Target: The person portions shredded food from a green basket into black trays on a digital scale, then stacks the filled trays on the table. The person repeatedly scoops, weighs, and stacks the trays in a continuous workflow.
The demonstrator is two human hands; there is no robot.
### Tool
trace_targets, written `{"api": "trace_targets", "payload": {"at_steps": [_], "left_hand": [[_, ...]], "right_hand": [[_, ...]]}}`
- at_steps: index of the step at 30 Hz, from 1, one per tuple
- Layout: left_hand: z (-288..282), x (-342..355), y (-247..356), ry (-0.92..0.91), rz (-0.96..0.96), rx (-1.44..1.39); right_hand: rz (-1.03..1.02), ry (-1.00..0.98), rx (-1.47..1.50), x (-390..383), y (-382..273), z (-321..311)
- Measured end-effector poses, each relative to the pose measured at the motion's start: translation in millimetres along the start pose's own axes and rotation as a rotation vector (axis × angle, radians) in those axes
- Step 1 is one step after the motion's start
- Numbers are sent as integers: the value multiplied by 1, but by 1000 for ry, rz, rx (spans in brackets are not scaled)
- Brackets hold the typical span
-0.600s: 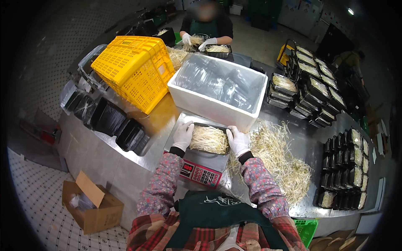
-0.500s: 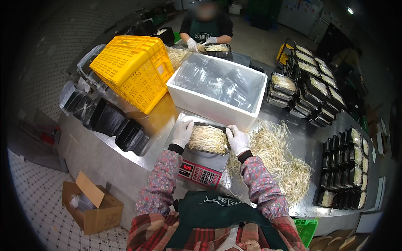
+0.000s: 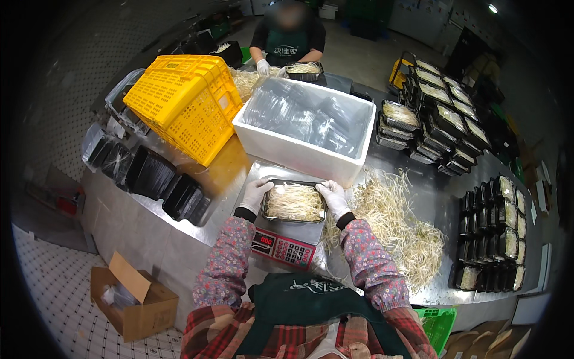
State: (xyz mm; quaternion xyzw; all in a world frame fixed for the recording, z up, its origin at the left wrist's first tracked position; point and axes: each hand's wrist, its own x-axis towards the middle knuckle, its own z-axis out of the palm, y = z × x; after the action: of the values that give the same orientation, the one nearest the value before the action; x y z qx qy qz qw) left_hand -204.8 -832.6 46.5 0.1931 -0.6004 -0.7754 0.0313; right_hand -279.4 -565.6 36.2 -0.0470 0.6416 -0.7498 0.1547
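My gloved left hand [image 3: 256, 194] grips the left end of a black tray of pale bean sprouts [image 3: 294, 201], and my gloved right hand [image 3: 332, 197] holds the right end. The tray is over the metal platform of a scale [image 3: 262, 170]; I cannot tell whether it is resting there. The red control panel [image 3: 284, 250] faces me below it. A loose heap of sprouts [image 3: 406, 245] lies to the right, beside my right forearm.
A white foam box [image 3: 299, 149] of plastic packaging stands ahead, beside a yellow crate [image 3: 185, 119]. Black trays [image 3: 152, 170] lie left; stacked filled trays [image 3: 448, 119] and upright rows [image 3: 490, 239] stand right. A co-worker [image 3: 286, 45] works opposite. A cardboard box [image 3: 149, 311] sits lower left.
The view has shifted slightly. My hands and the tray sit a little further left in it, with more of the black rim showing. The co-worker's raised bunch of sprouts has gone down.
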Motion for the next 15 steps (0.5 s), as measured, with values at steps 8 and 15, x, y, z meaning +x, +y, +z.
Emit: {"api": "trace_targets", "payload": {"at_steps": [8,15], "left_hand": [[-3,-109,14,-46,-193,-136],[33,-115,10,-20,-17,-270]], "right_hand": [[454,-333,79,-85,-44,-29],[204,-121,316,-120,-54,-15]]}}
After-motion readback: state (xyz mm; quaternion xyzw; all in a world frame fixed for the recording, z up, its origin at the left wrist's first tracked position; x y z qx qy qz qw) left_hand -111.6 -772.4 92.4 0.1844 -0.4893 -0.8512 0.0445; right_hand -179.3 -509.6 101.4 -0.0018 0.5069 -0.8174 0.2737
